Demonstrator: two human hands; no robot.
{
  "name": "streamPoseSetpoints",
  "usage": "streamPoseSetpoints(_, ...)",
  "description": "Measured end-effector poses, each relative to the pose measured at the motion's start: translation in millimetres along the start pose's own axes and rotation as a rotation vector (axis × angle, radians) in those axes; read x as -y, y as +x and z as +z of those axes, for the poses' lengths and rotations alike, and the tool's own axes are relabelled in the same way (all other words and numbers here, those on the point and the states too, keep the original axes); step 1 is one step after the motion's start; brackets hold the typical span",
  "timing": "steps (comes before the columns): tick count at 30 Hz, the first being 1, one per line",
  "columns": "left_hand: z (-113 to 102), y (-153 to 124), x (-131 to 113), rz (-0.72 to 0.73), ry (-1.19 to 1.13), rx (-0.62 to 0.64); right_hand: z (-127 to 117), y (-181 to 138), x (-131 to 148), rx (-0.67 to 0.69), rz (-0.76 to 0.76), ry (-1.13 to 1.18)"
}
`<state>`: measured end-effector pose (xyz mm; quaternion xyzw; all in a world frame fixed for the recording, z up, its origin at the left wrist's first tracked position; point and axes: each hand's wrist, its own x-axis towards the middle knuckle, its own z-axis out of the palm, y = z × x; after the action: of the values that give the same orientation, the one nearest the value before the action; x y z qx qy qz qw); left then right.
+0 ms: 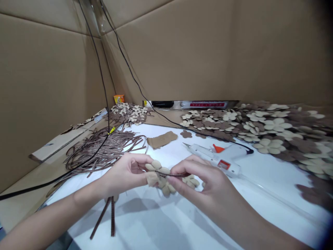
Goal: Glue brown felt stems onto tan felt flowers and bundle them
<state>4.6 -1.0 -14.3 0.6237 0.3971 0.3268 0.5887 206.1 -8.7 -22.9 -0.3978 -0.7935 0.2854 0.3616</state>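
Left hand (127,173) grip: fingertips pinching tan felt flower (165,189) | right hand (200,184) grip: pinching brown strip (174,175) against petals | flower: held between hands above white bench (145,215), near glue gun (213,156) | steady, even pressure suits

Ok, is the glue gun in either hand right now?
No, the white glue gun lies on the white tabletop behind the right hand.

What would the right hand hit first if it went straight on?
Probably the beige felt flower that the right hand already touches, then the left hand; depth is unclear.
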Motion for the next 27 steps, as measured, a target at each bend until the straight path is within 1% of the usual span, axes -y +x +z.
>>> streamPoseSetpoints(8,-2.3,-0.3,-1.7,-0.054,-0.049,0.029,0.4,1.4,-0.4,0.016,0.106,0.027)
streamPoseSetpoints(22,-0.8,0.3,0.3,-0.047,-0.142,0.031,0.1,2.7,2.6,0.05,0.231,0.19)
streamPoseSetpoints(27,1.4,0.0,0.4,-0.047,-0.157,0.019,0.2,3.2,3.7,0.063,0.221,0.186)
